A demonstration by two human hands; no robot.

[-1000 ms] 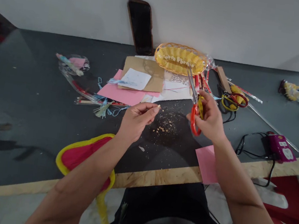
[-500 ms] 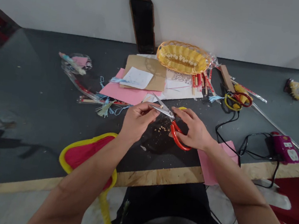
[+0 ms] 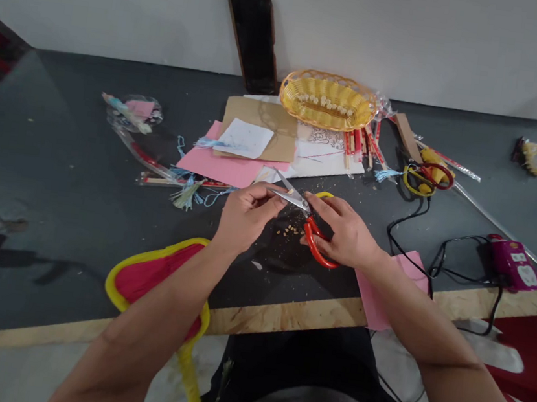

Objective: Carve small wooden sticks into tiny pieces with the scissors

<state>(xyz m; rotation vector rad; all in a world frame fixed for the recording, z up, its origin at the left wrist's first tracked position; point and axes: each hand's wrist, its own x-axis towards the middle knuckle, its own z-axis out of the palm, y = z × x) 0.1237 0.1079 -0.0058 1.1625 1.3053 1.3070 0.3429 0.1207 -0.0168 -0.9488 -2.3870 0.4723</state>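
My right hand grips a pair of scissors by its red and yellow handles. The blades stand apart and point up and left, toward my left hand. Thumb and fingers of that left hand are pinched on a small pale piece, whose end shows between the blades; the rest is hidden by the fingers. Below the blades, several tiny tan cut bits lie scattered on the dark tabletop.
Behind my hands lie pink paper, brown card and a yellow basket holding small pale pieces. A phone leans on the wall. Corded scissors-like loops, a purple box and a red-and-yellow fan shape lie around.
Both hands keep nearly the same pose, with the scissors still apart around the pale piece. The right hand and scissors have shifted very slightly left.
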